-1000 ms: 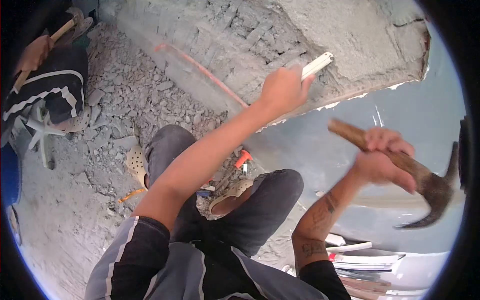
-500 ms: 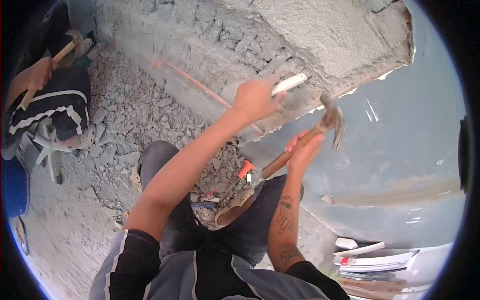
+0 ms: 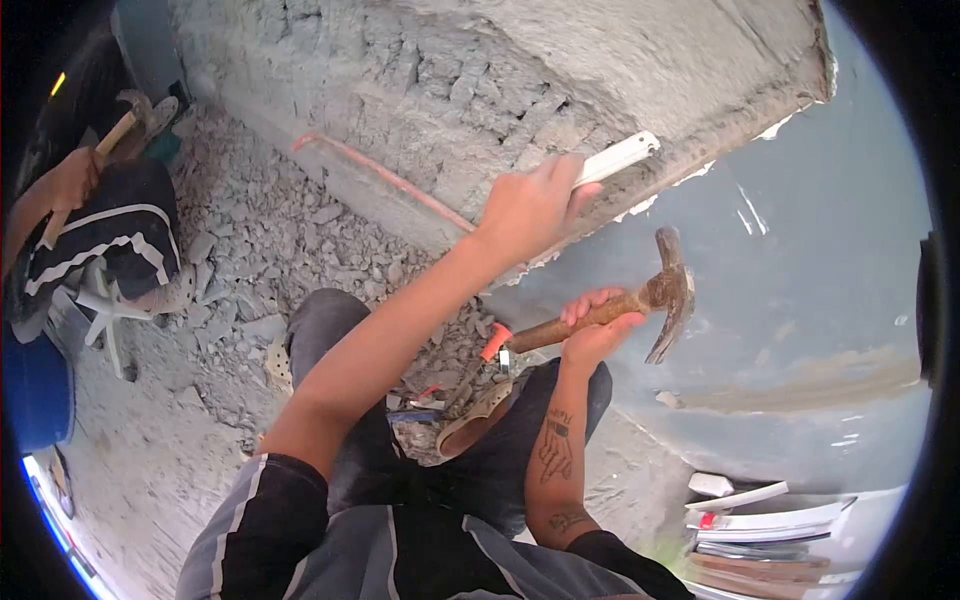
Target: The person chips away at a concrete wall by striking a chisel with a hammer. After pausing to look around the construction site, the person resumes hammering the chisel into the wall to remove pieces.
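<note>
Since half a second ago the hammer point(image 3: 670, 290) has swung back from the wall, its head now below the white bar point(image 3: 615, 160). The left hand point(image 3: 530, 205) is closed around that bar, holding its far end against the chipped grey plaster point(image 3: 450, 90) beside the smooth blue wall point(image 3: 800, 250) — angled along the broken edge. The right hand point(image 3: 595, 325) grips the wooden handle partway up. Rubble point(image 3: 260, 230) lies below; at far left, another person's hand point(image 3: 70, 180) holds a second hammer point(image 3: 120, 125).

My wooden-handled claw hammer point(image 3: 640, 297), rusty head upright with claw down, hangs nearly level just below the flat white bar point(image 3: 617, 157) slanting up against the chipped wall point(image 3: 650, 60).
</note>
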The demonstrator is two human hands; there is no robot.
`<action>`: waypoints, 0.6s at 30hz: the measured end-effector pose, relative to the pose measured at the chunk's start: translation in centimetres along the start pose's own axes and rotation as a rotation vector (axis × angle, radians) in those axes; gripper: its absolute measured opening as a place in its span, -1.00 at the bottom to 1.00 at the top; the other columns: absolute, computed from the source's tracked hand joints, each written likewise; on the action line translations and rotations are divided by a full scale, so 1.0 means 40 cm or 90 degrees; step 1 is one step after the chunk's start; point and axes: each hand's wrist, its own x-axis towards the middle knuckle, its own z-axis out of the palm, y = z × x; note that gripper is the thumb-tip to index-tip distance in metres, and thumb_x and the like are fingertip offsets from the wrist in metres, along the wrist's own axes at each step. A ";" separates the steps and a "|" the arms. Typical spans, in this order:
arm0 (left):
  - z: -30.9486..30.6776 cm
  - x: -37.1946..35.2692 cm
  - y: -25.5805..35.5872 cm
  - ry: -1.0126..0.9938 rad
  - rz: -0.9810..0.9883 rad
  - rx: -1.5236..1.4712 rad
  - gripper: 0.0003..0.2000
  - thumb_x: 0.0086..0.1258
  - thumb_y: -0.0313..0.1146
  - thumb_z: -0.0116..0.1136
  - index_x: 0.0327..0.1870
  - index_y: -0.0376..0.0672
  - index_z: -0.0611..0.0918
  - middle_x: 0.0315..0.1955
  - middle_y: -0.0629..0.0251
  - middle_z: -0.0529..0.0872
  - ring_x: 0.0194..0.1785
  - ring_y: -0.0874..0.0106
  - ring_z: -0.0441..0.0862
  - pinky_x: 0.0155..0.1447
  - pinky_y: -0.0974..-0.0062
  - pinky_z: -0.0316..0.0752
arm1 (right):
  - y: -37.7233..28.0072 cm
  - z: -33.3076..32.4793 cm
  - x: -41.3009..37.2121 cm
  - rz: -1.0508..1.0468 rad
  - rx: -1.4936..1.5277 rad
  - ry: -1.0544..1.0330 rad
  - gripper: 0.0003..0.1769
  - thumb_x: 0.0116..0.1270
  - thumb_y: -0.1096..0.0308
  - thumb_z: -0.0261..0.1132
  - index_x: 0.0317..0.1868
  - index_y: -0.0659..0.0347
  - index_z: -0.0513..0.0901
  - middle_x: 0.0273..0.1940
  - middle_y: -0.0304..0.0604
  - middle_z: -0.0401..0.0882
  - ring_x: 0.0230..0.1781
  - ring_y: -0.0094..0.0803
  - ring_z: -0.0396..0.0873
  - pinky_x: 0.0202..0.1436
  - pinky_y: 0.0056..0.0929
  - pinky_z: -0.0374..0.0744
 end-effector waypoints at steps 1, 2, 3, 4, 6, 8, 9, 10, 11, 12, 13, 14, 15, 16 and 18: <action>0.006 -0.001 -0.002 0.009 -0.003 0.003 -0.70 0.43 -0.08 0.10 -0.23 -0.16 0.45 -0.44 0.14 0.61 -0.55 0.11 0.60 -0.54 0.22 0.48 | -0.006 0.002 -0.004 -0.017 0.008 -0.005 -0.13 0.16 -0.64 -0.17 -0.35 0.15 0.31 -0.60 -0.26 0.21 -0.70 -0.44 0.23 -0.61 -0.43 0.34; 0.010 -0.004 -0.004 0.013 -0.005 0.002 -0.70 0.43 -0.08 0.10 -0.23 -0.16 0.45 -0.44 0.14 0.61 -0.55 0.11 0.60 -0.54 0.22 0.48 | -0.017 0.003 -0.008 -0.018 0.006 -0.008 -0.13 0.16 -0.64 -0.17 -0.35 0.15 0.31 -0.60 -0.26 0.21 -0.70 -0.44 0.23 -0.61 -0.43 0.34; 0.015 -0.009 -0.007 -0.009 -0.025 -0.008 -0.71 0.44 -0.11 0.10 -0.15 -0.17 0.47 -0.40 0.13 0.63 -0.52 0.08 0.61 -0.52 0.19 0.48 | -0.036 0.006 -0.010 -0.055 -0.027 -0.025 -0.13 0.16 -0.64 -0.16 -0.35 0.16 0.31 -0.60 -0.27 0.21 -0.69 -0.44 0.24 -0.61 -0.43 0.34; 0.017 -0.009 -0.006 -0.032 -0.047 -0.019 -0.71 0.44 -0.13 0.10 -0.07 -0.17 0.48 -0.36 0.11 0.64 -0.49 0.05 0.62 -0.49 0.16 0.48 | -0.061 0.016 -0.010 -0.091 -0.061 -0.043 -0.12 0.15 -0.64 -0.15 -0.35 0.16 0.32 -0.60 -0.27 0.21 -0.69 -0.44 0.24 -0.61 -0.43 0.34; 0.019 -0.005 -0.004 -0.036 -0.064 -0.034 -0.71 0.45 -0.13 0.09 -0.08 -0.17 0.47 -0.38 0.10 0.64 -0.48 0.04 0.61 -0.49 0.15 0.48 | -0.134 0.051 -0.015 -0.159 -0.132 -0.040 -0.12 0.14 -0.64 -0.13 -0.35 0.17 0.32 -0.59 -0.26 0.23 -0.68 -0.43 0.25 -0.62 -0.44 0.34; 0.020 -0.012 -0.002 -0.049 -0.085 -0.049 -0.72 0.46 -0.13 0.08 -0.09 -0.18 0.46 -0.40 0.09 0.64 -0.48 0.02 0.61 -0.49 0.14 0.48 | -0.185 0.075 -0.022 -0.220 -0.205 -0.032 -0.12 0.12 -0.64 -0.11 -0.34 0.18 0.32 -0.58 -0.24 0.25 -0.67 -0.43 0.26 -0.63 -0.44 0.33; 0.021 -0.009 -0.004 -0.045 -0.080 -0.066 -0.72 0.46 -0.13 0.08 -0.10 -0.18 0.45 -0.40 0.08 0.63 -0.47 0.01 0.61 -0.49 0.13 0.47 | -0.199 0.085 -0.014 -0.277 -0.196 -0.059 -0.13 0.17 -0.61 -0.09 -0.35 0.19 0.34 -0.59 -0.22 0.27 -0.67 -0.43 0.27 -0.63 -0.45 0.32; 0.025 -0.008 -0.008 -0.039 -0.074 -0.083 -0.71 0.46 -0.13 0.07 -0.10 -0.19 0.44 -0.41 0.08 0.63 -0.47 -0.01 0.60 -0.49 0.13 0.47 | -0.208 0.089 0.003 -0.335 -0.187 -0.088 -0.15 0.21 -0.58 -0.08 -0.36 0.20 0.35 -0.60 -0.19 0.28 -0.68 -0.43 0.29 -0.64 -0.46 0.32; 0.030 -0.007 -0.010 -0.037 -0.080 -0.086 -0.71 0.46 -0.13 0.07 -0.10 -0.19 0.44 -0.41 0.08 0.63 -0.47 -0.01 0.60 -0.49 0.13 0.47 | -0.197 0.078 0.040 -0.249 -0.076 -0.105 -0.19 0.26 -0.54 -0.07 -0.37 0.21 0.36 -0.61 -0.19 0.28 -0.70 -0.44 0.27 -0.65 -0.48 0.30; 0.039 -0.012 -0.012 -0.023 -0.074 -0.088 -0.71 0.47 -0.13 0.07 -0.11 -0.19 0.44 -0.44 0.07 0.63 -0.47 -0.01 0.60 -0.49 0.11 0.47 | -0.187 0.067 0.077 -0.164 0.039 -0.107 -0.22 0.32 -0.49 -0.05 -0.37 0.21 0.37 -0.63 -0.19 0.28 -0.71 -0.46 0.26 -0.66 -0.50 0.29; 0.037 -0.013 -0.012 -0.009 -0.064 -0.088 -0.71 0.47 -0.13 0.07 -0.12 -0.20 0.44 -0.47 0.06 0.63 -0.48 -0.02 0.60 -0.50 0.10 0.46 | -0.184 0.088 0.103 -0.165 -0.332 -0.100 -0.25 0.35 -0.45 -0.07 -0.37 0.20 0.37 -0.65 -0.21 0.26 -0.73 -0.46 0.25 -0.66 -0.51 0.27; 0.035 -0.013 -0.011 -0.010 -0.063 -0.092 -0.71 0.47 -0.13 0.07 -0.12 -0.20 0.44 -0.47 0.06 0.63 -0.48 -0.02 0.60 -0.50 0.10 0.46 | -0.189 0.101 0.111 -0.157 -0.701 -0.086 -0.27 0.39 -0.42 -0.08 -0.37 0.20 0.38 -0.66 -0.23 0.24 -0.74 -0.47 0.24 -0.67 -0.52 0.26; 0.028 -0.011 -0.009 -0.032 -0.085 -0.094 -0.71 0.47 -0.14 0.07 -0.14 -0.20 0.43 -0.50 0.05 0.62 -0.49 -0.03 0.60 -0.49 0.09 0.46 | -0.217 0.117 0.093 -0.157 -0.702 -0.080 -0.27 0.39 -0.42 -0.08 -0.37 0.20 0.38 -0.66 -0.23 0.24 -0.74 -0.47 0.24 -0.67 -0.52 0.26; 0.023 -0.004 -0.010 -0.046 -0.110 -0.094 -0.72 0.47 -0.14 0.07 -0.16 -0.20 0.43 -0.54 0.04 0.62 -0.50 -0.04 0.60 -0.49 0.08 0.46 | -0.266 0.144 0.075 -0.057 -0.597 -0.072 -0.28 0.39 -0.40 -0.07 -0.38 0.19 0.39 -0.67 -0.24 0.25 -0.75 -0.46 0.25 -0.67 -0.52 0.26; 0.016 -0.009 0.000 -0.057 -0.118 -0.107 -0.72 0.47 -0.14 0.07 -0.18 -0.20 0.42 -0.57 0.03 0.61 -0.51 -0.04 0.60 -0.48 0.06 0.46 | -0.329 0.147 0.030 0.047 -0.500 -0.055 -0.30 0.40 -0.39 -0.06 -0.38 0.18 0.39 -0.67 -0.26 0.26 -0.76 -0.46 0.25 -0.67 -0.52 0.26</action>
